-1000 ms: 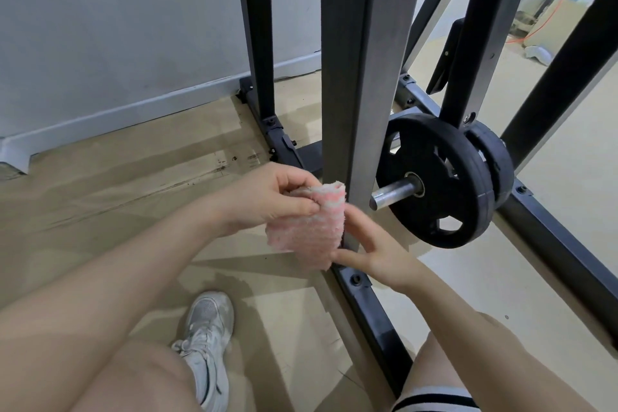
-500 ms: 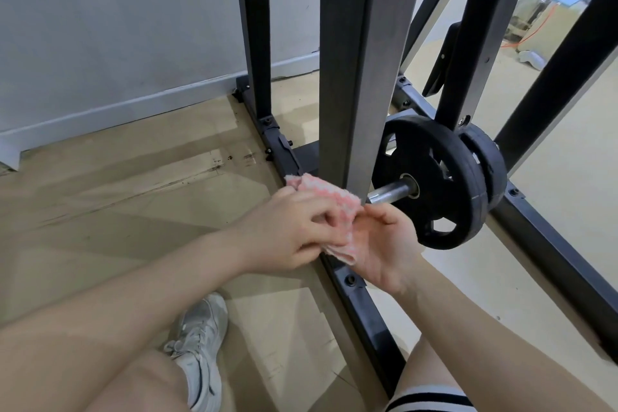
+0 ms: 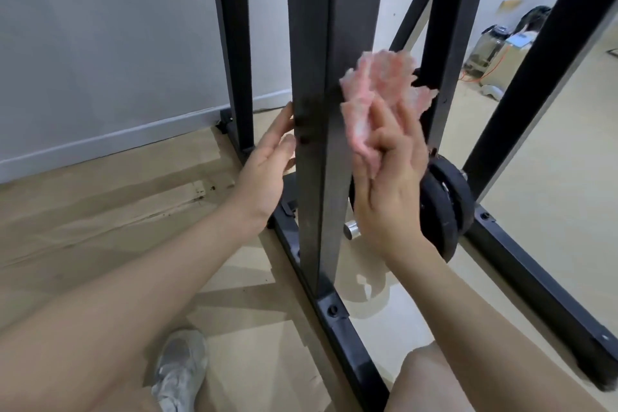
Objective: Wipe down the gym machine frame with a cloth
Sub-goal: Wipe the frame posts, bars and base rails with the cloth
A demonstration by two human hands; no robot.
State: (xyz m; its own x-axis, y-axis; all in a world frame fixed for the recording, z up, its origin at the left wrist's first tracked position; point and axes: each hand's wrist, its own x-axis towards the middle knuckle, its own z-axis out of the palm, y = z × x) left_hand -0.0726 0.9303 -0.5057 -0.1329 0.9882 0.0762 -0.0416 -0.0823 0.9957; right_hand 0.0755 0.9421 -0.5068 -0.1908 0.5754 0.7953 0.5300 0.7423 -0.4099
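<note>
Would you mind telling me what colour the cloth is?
The cloth is pink with paler whitish patches, seen in the head view, the only one.

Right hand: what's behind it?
The right hand and pink cloth cover part of the upright post and the black weight plates; the plate hub is hidden.
</note>
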